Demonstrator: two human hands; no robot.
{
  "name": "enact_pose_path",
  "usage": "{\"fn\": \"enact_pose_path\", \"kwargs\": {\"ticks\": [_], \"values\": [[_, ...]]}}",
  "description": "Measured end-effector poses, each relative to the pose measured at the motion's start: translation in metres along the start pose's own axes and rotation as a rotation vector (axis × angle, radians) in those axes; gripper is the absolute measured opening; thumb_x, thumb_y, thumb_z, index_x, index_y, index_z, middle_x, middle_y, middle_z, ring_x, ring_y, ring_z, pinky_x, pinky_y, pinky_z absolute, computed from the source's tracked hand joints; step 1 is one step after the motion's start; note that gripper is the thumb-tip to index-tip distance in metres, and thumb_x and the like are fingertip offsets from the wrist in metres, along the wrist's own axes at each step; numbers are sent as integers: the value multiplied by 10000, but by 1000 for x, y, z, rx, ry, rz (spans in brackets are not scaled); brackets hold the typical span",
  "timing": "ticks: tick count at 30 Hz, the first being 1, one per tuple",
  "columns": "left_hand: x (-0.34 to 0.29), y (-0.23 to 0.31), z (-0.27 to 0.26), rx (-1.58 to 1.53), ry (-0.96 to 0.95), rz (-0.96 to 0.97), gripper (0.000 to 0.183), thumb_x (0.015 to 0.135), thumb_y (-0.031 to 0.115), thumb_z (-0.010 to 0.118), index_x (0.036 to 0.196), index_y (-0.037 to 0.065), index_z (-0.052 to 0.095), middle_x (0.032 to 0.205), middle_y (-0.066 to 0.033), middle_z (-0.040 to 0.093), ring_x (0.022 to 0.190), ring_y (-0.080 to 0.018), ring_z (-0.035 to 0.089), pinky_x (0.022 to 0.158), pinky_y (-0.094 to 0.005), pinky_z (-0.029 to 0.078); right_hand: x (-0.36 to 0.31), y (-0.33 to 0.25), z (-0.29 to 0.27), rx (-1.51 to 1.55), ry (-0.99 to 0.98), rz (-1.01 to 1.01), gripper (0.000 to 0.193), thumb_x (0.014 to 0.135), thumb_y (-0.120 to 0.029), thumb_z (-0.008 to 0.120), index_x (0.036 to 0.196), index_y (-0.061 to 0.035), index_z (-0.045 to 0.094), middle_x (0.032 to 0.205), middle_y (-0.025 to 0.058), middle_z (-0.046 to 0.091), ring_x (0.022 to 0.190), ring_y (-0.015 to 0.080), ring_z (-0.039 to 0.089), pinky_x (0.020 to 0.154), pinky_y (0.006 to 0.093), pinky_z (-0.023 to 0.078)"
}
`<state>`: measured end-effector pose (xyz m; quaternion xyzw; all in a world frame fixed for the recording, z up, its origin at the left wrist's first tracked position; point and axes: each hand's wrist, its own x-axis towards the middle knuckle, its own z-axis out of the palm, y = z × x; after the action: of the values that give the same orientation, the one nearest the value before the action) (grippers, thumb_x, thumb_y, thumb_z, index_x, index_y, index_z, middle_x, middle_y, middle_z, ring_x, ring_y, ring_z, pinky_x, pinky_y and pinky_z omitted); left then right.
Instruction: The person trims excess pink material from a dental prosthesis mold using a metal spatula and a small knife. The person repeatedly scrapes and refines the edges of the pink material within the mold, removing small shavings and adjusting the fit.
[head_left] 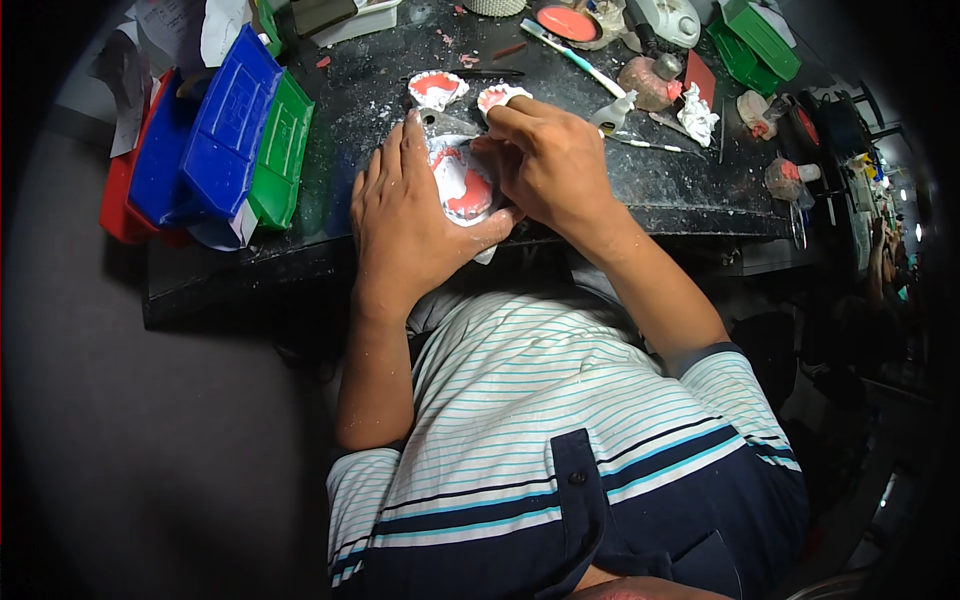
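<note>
A white plaster dental cast (449,185) with pink wax along its arch lies at the near edge of the bench. My left hand (400,215) grips it, the fingers along its left side and the thumb across its lower right edge. At the cast's upper right side, my right hand (550,165) is closed in a pinch; whatever its fingertips hold is hidden. Just beyond the cast sits a grey piece with a round hole (432,119). Farther back lie a smaller cast with pink wax (437,88) and another small cast (497,97), partly covered by my right hand.
Blue (220,130) and green bins (283,150) stand at the left edge. Rightward are a toothbrush (578,60), a small white bottle (613,113), a glass jar (650,85), crumpled white tissue (697,115) and a thin white-handled tool (650,143). A green bin (750,50) is far right.
</note>
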<state>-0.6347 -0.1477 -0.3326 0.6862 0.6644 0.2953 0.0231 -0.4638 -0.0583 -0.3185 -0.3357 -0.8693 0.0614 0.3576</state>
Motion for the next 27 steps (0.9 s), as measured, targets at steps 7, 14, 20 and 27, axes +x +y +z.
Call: {"fn": "enact_pose_path", "kwargs": {"ticks": [7, 14, 20, 27], "values": [[1, -9, 2, 29, -27, -13, 1325, 643, 650, 939, 1605, -77, 389, 1589, -285, 511, 1465, -436, 513, 1223, -543, 401, -7, -8, 10, 1, 80, 119, 130, 886, -194, 788, 939, -79, 762, 926, 107, 720, 831, 377, 734, 688, 493, 567], [5, -12, 0, 8, -63, -25, 1349, 651, 692, 935, 1609, -84, 386, 1600, -290, 505, 1490, -434, 496, 1232, -559, 385, -7, -4, 11, 13, 83, 92, 139, 891, -200, 789, 961, -82, 772, 939, 109, 729, 846, 379, 735, 727, 498, 571], [3, -12, -2, -6, -60, -5, 1383, 648, 767, 915, 1602, -87, 393, 1594, -294, 510, 1482, -437, 504, 1225, -564, 385, 5, 17, 1, 76, -26, -16, 204, 887, -218, 839, 901, -68, 702, 878, 106, 689, 844, 388, 706, 701, 491, 544], [4, -15, 1, 18, -50, 7, 1324, 669, 682, 930, 1601, -90, 393, 1594, -290, 512, 1471, -433, 516, 1227, -558, 390, -10, 1, 17, -45, 119, 55, 127, 898, -211, 773, 955, -98, 759, 899, 117, 715, 821, 368, 730, 714, 498, 573]]}}
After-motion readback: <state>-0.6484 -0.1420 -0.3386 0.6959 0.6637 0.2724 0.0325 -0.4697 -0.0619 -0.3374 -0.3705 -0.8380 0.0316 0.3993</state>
